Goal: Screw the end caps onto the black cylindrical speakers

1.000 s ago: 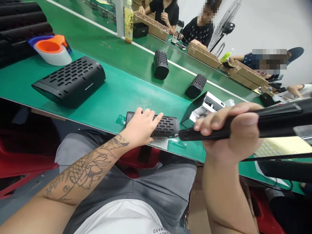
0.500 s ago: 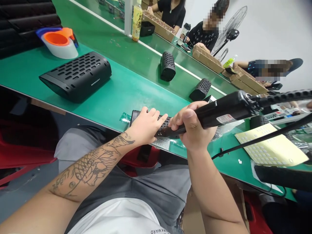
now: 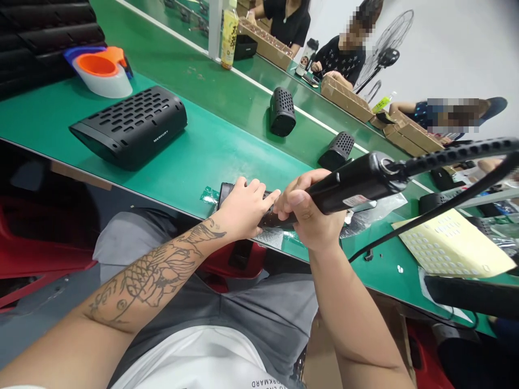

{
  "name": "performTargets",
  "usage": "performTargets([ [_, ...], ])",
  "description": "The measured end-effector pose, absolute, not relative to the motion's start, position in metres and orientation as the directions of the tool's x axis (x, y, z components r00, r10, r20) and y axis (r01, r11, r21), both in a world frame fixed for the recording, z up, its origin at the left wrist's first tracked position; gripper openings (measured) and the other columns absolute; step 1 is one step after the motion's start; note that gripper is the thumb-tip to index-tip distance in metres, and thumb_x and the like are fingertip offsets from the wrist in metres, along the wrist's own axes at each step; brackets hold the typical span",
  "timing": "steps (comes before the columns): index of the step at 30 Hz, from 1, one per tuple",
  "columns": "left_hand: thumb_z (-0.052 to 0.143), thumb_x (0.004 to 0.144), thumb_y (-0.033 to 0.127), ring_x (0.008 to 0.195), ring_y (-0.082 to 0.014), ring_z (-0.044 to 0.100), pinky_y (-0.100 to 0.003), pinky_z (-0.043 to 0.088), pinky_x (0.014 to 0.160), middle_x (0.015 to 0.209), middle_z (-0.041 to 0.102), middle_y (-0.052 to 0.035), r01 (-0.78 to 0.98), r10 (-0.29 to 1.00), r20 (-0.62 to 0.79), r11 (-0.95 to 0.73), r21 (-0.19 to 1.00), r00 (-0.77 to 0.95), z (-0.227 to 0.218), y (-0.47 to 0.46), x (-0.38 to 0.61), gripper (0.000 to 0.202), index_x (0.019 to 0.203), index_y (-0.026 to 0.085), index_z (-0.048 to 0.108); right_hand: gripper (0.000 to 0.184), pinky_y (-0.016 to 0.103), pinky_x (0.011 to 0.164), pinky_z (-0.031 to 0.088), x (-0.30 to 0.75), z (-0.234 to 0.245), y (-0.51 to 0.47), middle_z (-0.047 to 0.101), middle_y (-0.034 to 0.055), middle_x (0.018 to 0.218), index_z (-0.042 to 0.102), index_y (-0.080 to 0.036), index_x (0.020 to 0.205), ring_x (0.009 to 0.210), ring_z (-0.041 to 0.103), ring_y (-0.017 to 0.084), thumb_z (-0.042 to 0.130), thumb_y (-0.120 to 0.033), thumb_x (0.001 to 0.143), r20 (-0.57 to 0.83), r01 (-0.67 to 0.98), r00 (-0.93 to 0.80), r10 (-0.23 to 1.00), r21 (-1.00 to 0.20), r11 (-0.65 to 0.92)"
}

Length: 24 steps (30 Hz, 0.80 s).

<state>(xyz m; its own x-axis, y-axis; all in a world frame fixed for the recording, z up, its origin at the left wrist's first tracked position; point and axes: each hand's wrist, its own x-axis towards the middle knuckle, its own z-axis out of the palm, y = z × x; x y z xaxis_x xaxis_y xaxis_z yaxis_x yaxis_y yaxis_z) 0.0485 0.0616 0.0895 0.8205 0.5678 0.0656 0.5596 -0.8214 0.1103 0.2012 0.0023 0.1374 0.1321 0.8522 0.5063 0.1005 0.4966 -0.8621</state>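
Observation:
My left hand [image 3: 245, 209] lies over a black perforated housing [image 3: 224, 193] at the table's near edge, its fingers gripping the top and side. Most of that housing is hidden under my hands. In my right hand [image 3: 314, 210] is a black electric screwdriver [image 3: 352, 182], held tilted, with its thick coiled cord [image 3: 458, 153] running off to the right. The screwdriver's front end points down at the housing beside my left fingers; its tip is hidden. Green tape [image 3: 210, 195] sits on the table by the housing's left end. Further left rests a larger housing [image 3: 130, 127] marked MERKURY.
An orange and white tape holder [image 3: 101, 70] and stacked black parts [image 3: 44, 43] are at the left. Two similar housings [image 3: 283, 111] stand on the belt beyond. A yellow sticker sheet [image 3: 454, 243] and clear plastic bag [image 3: 371, 219] lie right. Several co-workers sit opposite.
My right hand and the electric screwdriver have shifted slightly left, and the screwdriver's back end has swung left. Its cord has moved too. My left hand stays on the housing.

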Motion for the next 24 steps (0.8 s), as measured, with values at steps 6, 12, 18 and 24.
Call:
performTargets([
  [6, 0.095, 0.101, 0.049, 0.145, -0.0476, 0.065, -0.060, 0.045, 0.122, 0.158, 0.075, -0.0264, 0.591, 0.595, 0.017, -0.801, 0.095, 0.804, 0.097, 0.057, 0.049, 0.098, 0.187, 0.019, 0.057, 0.051, 0.032, 0.052, 0.060, 0.213, 0.151, -0.002, 0.064, -0.0089, 0.064, 0.068, -0.028, 0.090, 0.048, 0.063, 0.015, 0.103, -0.064, 0.096, 0.549, 0.142, 0.248, 0.798, -0.836, 0.531],
  [12, 0.095, 0.102, 0.048, 0.147, -0.0489, 0.066, -0.062, 0.043, 0.127, 0.164, 0.073, -0.0304, 0.627, 0.629, -0.018, -0.773, 0.092, 0.777, 0.097, 0.047, 0.058, 0.111, 0.195, 0.012, 0.045, 0.037, 0.032, 0.059, 0.062, 0.311, 0.168, 0.004, 0.066, -0.0081, 0.066, 0.074, -0.026, 0.089, 0.054, 0.068, 0.016, 0.093, -0.056, 0.101, 0.690, 0.658, 0.559, 0.460, -0.707, 0.260],
  [18, 0.074, 0.115, 0.065, 0.150, -0.0469, 0.071, -0.057, 0.050, 0.126, 0.167, 0.077, -0.0239, 0.579, 0.586, -0.028, -0.790, 0.204, 0.810, 0.107, 0.066, 0.047, 0.089, 0.190, 0.021, 0.056, 0.042, 0.033, 0.053, 0.054, 0.387, 0.140, 0.014, 0.063, -0.0048, 0.060, 0.068, -0.027, 0.081, 0.048, 0.066, 0.018, 0.091, -0.057, 0.099, 0.702, 0.669, 0.644, 0.303, -0.709, 0.222],
  [24, 0.051, 0.124, 0.058, 0.163, -0.0374, 0.072, -0.044, 0.055, 0.132, 0.186, 0.069, -0.0093, 0.669, 0.698, -0.081, -0.637, 0.384, 0.711, 0.109, 0.110, 0.025, 0.072, 0.189, 0.029, 0.060, 0.037, 0.034, 0.056, 0.059, 0.378, 0.133, 0.001, 0.064, -0.0047, 0.062, 0.068, -0.028, 0.085, 0.051, 0.068, 0.019, 0.094, -0.051, 0.097, 0.665, 0.620, 0.643, 0.378, -0.743, 0.252],
])
